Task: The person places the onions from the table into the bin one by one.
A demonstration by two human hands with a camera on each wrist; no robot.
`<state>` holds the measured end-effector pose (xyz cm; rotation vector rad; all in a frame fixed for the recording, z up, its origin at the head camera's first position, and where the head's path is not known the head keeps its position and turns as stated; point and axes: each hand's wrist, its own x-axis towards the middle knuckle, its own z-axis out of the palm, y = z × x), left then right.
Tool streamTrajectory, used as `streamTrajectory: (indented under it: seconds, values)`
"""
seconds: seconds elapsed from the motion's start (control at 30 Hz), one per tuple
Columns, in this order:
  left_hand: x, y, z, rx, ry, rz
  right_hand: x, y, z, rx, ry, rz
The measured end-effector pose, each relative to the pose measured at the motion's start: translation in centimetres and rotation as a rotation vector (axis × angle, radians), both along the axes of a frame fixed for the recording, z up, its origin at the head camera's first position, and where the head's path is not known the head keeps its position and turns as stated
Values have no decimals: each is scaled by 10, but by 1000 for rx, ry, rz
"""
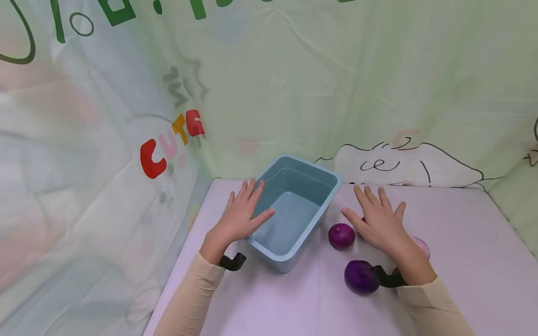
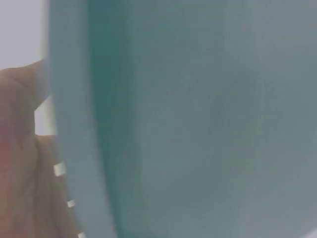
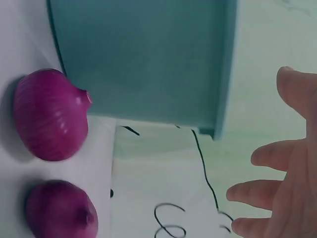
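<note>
A blue-grey plastic bin stands at an angle on the table. My left hand hovers at its left side with fingers spread, holding nothing; in the left wrist view the hand is beside the bin's rim. My right hand, fingers also spread and holding nothing, is raised above several onions right of the bin. A red onion lies nearest the bin, and a darker purple onion lies in front of it. The right hand and wrist partly hide a pink onion and others.
The table has a pale lilac cover. Behind it hangs a pale green printed curtain, close to the bin's far side. Another curtain runs along the left edge. A black strap is at the left wrist.
</note>
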<state>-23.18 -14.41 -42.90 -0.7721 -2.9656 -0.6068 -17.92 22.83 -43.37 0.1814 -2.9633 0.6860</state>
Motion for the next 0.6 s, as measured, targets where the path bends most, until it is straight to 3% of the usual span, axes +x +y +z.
streamTrajectory:
  seconds: [0.1, 0.2, 0.37, 0.5, 0.6]
  values:
    - [9, -23, -6, 175, 8, 5, 12, 15, 1, -34, 8, -23]
    - [21, -49, -19, 362, 2, 50, 28, 35, -4, -45, 19, -51]
    - [30, -72, -44, 645, -97, 99, 56, 74, -17, -44, -5, -107]
    - [31, -77, -61, 790, -213, 111, 75, 94, -33, -53, -83, -124]
    - [32, -79, -70, 846, -238, 126, 86, 104, -47, -48, -165, -121]
